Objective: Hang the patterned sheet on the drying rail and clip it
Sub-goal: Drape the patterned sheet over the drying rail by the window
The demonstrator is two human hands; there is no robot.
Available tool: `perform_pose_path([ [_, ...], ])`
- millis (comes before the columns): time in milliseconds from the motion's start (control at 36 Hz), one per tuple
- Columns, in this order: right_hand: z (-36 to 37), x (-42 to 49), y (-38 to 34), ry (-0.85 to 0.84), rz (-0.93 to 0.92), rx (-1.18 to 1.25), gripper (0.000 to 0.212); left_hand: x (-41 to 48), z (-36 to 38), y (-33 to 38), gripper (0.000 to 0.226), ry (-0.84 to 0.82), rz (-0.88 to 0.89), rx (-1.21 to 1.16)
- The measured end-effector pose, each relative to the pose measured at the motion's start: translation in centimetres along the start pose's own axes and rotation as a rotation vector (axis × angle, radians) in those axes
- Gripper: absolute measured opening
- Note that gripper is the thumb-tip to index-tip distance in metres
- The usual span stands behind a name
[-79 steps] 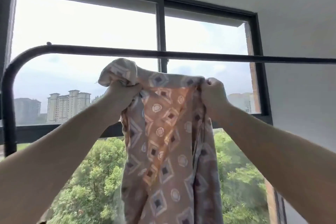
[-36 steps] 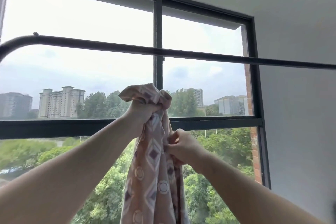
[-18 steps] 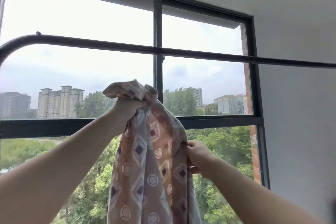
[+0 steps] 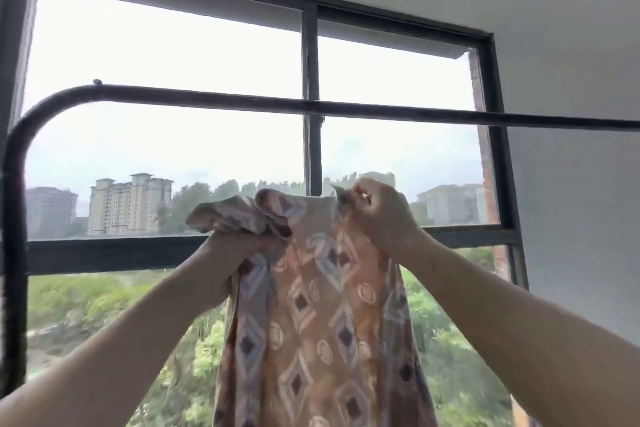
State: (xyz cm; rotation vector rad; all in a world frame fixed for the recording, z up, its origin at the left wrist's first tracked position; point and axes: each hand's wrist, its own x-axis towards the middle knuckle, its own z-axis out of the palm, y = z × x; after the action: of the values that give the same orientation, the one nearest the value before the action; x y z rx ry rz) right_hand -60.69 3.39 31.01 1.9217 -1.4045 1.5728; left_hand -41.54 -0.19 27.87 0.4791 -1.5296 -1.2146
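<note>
right hand [image 4: 381, 218] raised, sheet [image 4: 322, 305] spread wider

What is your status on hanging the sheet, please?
Left hand grips bunched sheet top; right hand pinches its edge. Sheet below rail, not yet draped. Path to rail clear.

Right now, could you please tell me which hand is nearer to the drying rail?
Right. The right hand grips the sheet at its top edge, below the rail; the left hand holds bunched cloth lower, farther beneath it.
</note>
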Motion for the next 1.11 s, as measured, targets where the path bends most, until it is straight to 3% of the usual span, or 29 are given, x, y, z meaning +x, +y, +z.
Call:
perform_pose_path([
  [167,1.3,0.4,-2.7,-0.338,0.107,0.517,0.026,-0.8,2.7,0.1,0.011,-0.295,-0.102,0.023],
  [278,1.1,0.6,-2.1,-0.383,0.191,0.749,0.028,0.5,3.0,0.7,0.01,-0.145,0.01,0.145],
  [361,1.3,-0.4,-1.9,-0.36,0.197,0.546,0.022,1.2,2.8,0.7,0.016,-0.032,0.039,0.137],
  [417,1.3,-0.8,-1.1,-0.328,0.2,0.456,0.034,1.5,2.8,0.5,0.02,0.004,0.042,0.1],
  [528,1.1,-1.9,-0.7,-0.421,0.316,0.413,0.02,1.8,2.9,0.4,0.028,0.056,0.067,-0.034],
  [694,1.9,-4.0,0.3,-0.485,0.438,0.426,0.007,2.0,3.2,0.9,0.026,0.123,0.082,-0.046],
  [944,2.8,-7.4,2.9,-0.939,0.613,0.252,0.003,3.1,3.0,0.9,0.02,0.233,0.086,-0.06],
  [1028,2.5,-7.5,3.8,-0.856,0.625,0.184,0.015,3.3,2.4,0.9,0.019,0.261,0.063,-0.017],
  [1111,1.6,-6.7,4.4,-0.558,0.675,0.254,0.029,3.2,0.7,1.0,0.011,0.227,0.033,0.016],
])
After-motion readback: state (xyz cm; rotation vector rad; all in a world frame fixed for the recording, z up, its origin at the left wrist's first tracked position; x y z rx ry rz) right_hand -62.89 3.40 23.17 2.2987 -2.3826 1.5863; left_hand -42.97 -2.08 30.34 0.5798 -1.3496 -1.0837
